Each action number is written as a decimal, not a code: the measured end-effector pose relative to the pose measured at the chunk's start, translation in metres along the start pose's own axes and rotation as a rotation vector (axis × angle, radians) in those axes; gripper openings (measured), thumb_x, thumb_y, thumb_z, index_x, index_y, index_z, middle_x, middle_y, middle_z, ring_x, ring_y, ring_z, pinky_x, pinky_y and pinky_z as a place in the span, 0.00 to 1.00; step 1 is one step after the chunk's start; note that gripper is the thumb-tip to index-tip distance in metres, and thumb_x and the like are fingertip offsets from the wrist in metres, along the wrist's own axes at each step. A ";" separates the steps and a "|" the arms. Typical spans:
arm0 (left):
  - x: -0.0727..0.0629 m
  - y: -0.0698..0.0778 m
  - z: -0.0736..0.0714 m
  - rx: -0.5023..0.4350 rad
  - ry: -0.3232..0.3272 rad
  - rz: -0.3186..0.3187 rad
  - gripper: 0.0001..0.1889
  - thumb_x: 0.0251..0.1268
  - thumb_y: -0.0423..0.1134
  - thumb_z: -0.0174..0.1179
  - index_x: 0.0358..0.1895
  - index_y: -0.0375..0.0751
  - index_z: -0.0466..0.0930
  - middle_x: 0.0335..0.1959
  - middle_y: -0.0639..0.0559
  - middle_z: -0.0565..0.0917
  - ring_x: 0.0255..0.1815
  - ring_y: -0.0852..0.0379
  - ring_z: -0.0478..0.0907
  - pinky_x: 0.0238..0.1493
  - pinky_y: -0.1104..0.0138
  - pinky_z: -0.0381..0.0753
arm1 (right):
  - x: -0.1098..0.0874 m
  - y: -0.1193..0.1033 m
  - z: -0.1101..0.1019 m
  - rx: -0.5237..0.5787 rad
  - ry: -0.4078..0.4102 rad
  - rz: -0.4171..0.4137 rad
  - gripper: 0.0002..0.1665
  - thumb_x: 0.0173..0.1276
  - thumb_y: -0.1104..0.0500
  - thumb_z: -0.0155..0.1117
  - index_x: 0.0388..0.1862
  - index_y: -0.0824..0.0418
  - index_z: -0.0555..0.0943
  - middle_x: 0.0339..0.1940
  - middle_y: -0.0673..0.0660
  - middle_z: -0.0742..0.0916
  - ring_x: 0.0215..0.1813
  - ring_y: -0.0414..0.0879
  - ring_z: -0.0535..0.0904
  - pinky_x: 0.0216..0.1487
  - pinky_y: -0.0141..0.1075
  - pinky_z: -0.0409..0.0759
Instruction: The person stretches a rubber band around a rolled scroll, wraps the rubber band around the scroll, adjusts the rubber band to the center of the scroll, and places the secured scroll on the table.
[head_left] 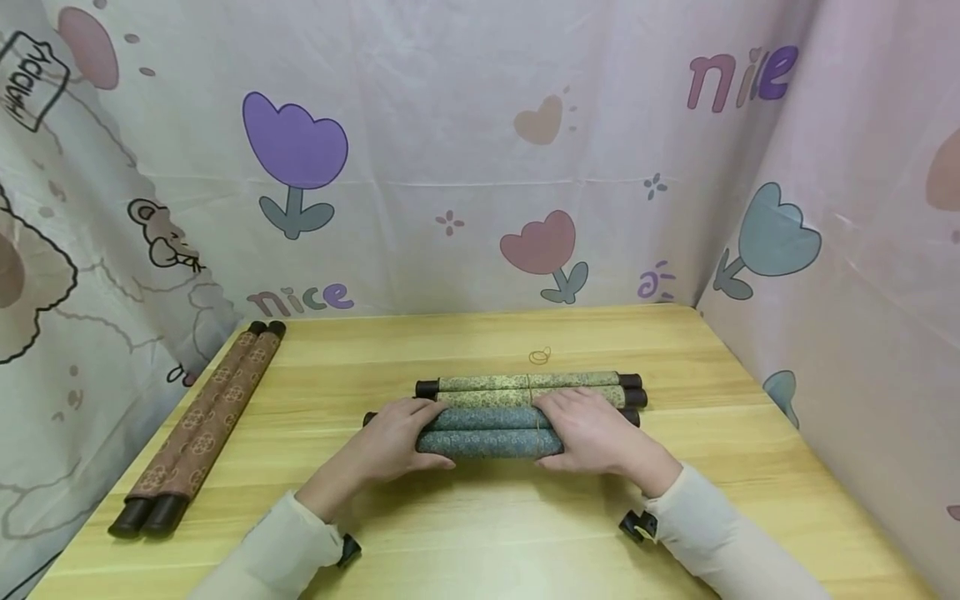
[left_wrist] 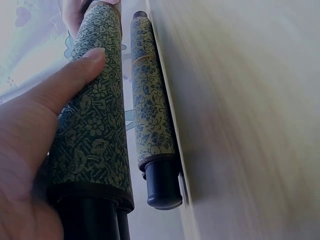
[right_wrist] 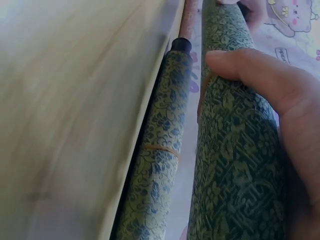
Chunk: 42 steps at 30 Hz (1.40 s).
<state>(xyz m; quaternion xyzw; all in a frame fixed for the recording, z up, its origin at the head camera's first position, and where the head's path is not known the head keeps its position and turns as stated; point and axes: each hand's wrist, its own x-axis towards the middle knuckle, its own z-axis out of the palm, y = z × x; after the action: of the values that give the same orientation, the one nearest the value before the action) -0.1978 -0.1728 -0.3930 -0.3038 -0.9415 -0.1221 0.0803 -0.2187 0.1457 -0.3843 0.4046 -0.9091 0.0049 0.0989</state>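
Handling a rolled blue floral fabric scroll [head_left: 487, 440] looks like the step in hand, most likely positioning it alongside its neighbour. Its two parallel rolls lie crosswise just below the centre of the frame, with a thin band [head_left: 537, 435] round them towards the right. The left hand [head_left: 397, 437] is clamped on its left part and the right hand [head_left: 588, 432] on its right part, each with fingers over the far side and thumb on the near side. Both wrist views suggest that it is raised off the surface [head_left: 480, 533], though whether any part touches down cannot be told. Just behind it lies a yellow-green floral scroll [head_left: 495, 397], also banded; a loose thin band [head_left: 539, 358] sits farther up the frame. A brown floral scroll [head_left: 217, 421] rests slantwise at the left of the frame, with no band visible on it. The next move seems to call for lowering both ends together, keeping the rolls parallel, then easing both grips evenly so that neither end swings.
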 end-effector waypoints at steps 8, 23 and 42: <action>0.000 0.000 0.001 -0.003 -0.008 0.007 0.45 0.51 0.66 0.68 0.66 0.37 0.73 0.60 0.41 0.77 0.60 0.38 0.73 0.60 0.43 0.70 | 0.002 -0.004 0.004 -0.046 0.033 -0.005 0.51 0.52 0.29 0.68 0.65 0.64 0.74 0.59 0.58 0.82 0.61 0.55 0.76 0.64 0.53 0.70; -0.001 0.005 0.003 -0.017 -0.017 0.028 0.44 0.52 0.66 0.67 0.66 0.37 0.73 0.60 0.41 0.77 0.61 0.39 0.73 0.61 0.42 0.70 | 0.004 -0.011 0.006 -0.003 0.020 -0.059 0.54 0.57 0.24 0.61 0.66 0.65 0.72 0.60 0.62 0.80 0.62 0.58 0.75 0.65 0.55 0.69; 0.002 0.005 0.005 -0.014 0.005 0.014 0.44 0.51 0.65 0.68 0.65 0.38 0.74 0.59 0.42 0.78 0.59 0.40 0.74 0.59 0.43 0.72 | 0.002 -0.007 -0.001 0.143 -0.018 0.049 0.64 0.48 0.25 0.68 0.72 0.67 0.65 0.66 0.65 0.76 0.66 0.61 0.72 0.67 0.57 0.66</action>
<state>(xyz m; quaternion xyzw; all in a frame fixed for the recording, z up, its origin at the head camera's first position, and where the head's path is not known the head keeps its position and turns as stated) -0.1969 -0.1658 -0.3961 -0.3104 -0.9383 -0.1288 0.0815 -0.2143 0.1397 -0.3836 0.3880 -0.9170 0.0684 0.0617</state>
